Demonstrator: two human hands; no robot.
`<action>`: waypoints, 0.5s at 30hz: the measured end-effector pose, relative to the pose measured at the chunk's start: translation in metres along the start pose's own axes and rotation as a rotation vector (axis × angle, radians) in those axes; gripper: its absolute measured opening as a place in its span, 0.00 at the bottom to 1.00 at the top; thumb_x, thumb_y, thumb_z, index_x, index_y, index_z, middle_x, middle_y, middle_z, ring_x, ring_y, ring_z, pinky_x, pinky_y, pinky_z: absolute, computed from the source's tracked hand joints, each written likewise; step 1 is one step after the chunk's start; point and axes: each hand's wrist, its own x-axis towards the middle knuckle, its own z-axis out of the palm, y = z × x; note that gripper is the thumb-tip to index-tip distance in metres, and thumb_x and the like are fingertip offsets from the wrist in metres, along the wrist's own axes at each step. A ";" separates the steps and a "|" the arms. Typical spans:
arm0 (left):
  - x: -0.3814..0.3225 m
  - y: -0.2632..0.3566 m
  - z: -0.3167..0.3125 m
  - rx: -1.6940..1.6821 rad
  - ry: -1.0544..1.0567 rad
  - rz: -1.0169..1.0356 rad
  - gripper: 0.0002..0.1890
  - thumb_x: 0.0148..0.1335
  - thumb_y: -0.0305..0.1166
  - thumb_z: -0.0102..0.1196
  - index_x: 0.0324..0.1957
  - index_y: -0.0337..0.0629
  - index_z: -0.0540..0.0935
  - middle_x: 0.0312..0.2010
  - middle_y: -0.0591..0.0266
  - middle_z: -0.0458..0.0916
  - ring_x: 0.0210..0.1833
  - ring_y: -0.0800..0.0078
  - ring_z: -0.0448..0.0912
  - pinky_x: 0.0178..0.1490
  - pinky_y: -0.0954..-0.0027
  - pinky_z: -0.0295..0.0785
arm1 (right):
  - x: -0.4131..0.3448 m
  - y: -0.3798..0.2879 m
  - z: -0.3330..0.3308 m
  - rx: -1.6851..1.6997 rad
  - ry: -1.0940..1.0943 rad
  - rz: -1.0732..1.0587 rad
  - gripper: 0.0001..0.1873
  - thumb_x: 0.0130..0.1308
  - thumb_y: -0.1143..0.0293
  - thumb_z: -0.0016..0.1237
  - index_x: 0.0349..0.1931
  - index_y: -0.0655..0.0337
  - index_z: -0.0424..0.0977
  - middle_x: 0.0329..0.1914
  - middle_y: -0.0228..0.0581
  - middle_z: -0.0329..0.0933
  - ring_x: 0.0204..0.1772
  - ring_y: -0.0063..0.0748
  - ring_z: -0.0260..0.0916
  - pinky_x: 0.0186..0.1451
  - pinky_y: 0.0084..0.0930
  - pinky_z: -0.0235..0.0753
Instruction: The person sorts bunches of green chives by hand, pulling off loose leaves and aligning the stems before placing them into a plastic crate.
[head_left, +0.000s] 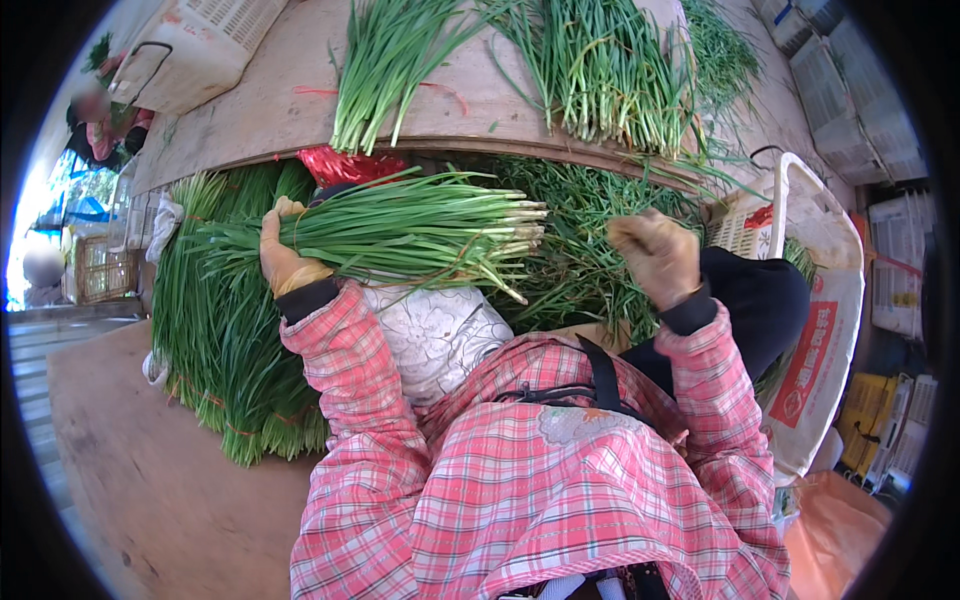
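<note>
My left hand (289, 247), in a tan glove, grips a bunch of garlic chives (405, 225) near its leafy end. The bunch lies sideways above my lap, with its pale root ends (529, 225) pointing right. A thin band (298, 229) circles the leaves beside my fingers. To the right, apart from the bunch, is my gloved right hand (654, 255), blurred and with curled fingers. Whether anything is inside it is hidden. Below it lies a heap of loose green leaves (592, 225).
Tied chive bundles (232, 337) are piled at my left. More chives (622, 82) lie on the wooden board (247, 112) ahead, near red ties (345, 165). A white plastic basket (817, 195) stands at my right. Another person (112, 131) is at the far left.
</note>
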 end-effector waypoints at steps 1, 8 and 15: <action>-0.001 0.000 0.000 -0.008 0.018 0.007 0.10 0.59 0.34 0.49 0.36 0.38 0.77 0.28 0.63 0.76 0.32 0.71 0.74 0.41 0.67 0.72 | 0.011 -0.026 0.001 -0.058 -0.098 -0.063 0.16 0.44 0.73 0.58 0.37 0.54 0.76 0.24 0.37 0.74 0.24 0.34 0.71 0.26 0.28 0.72; 0.009 0.002 0.004 0.092 -0.020 -0.028 0.14 0.60 0.37 0.46 0.43 0.41 0.77 0.33 0.65 0.77 0.36 0.67 0.75 0.45 0.60 0.71 | 0.044 -0.062 0.093 -0.199 -0.303 -0.422 0.11 0.49 0.65 0.51 0.35 0.53 0.75 0.26 0.41 0.68 0.28 0.41 0.68 0.28 0.36 0.68; -0.001 0.009 -0.010 -0.052 -0.034 -0.086 0.14 0.60 0.36 0.47 0.43 0.40 0.77 0.32 0.65 0.77 0.36 0.69 0.75 0.46 0.62 0.71 | -0.002 -0.022 0.064 -0.263 -0.416 -0.333 0.04 0.48 0.68 0.47 0.25 0.55 0.73 0.25 0.42 0.69 0.29 0.41 0.69 0.30 0.34 0.68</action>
